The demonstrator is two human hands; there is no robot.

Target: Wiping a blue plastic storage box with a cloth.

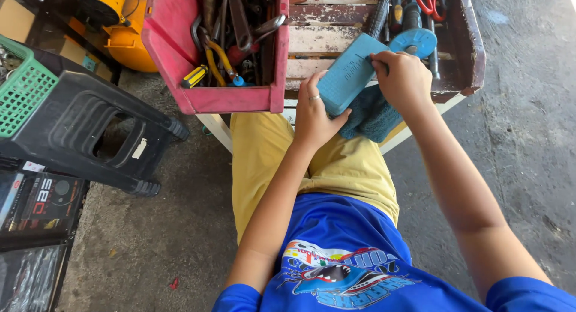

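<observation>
**Blue block getting a rub-down over the tool bench**

The blue rectangular block [348, 74] sits tilted up over the near edge of the weathered wooden bench [336, 42], right of the red toolbox. The left hand [313, 117] is wrapped around its near end, ring on one finger, while the right hand [403, 79] pinches the far corner with fingers closed on it. A teal cloth [373, 117] is bunched under the block, touching it. Looks like wiping is mid-way to me; can't tell how clean it is.

The red toolbox [222, 96] is crammed with wrenches and a yellow-handled screwdriver [195, 76]. A black plastic stool [96, 132] sits on the left, and a yellow machine [117, 21] at far left.
</observation>
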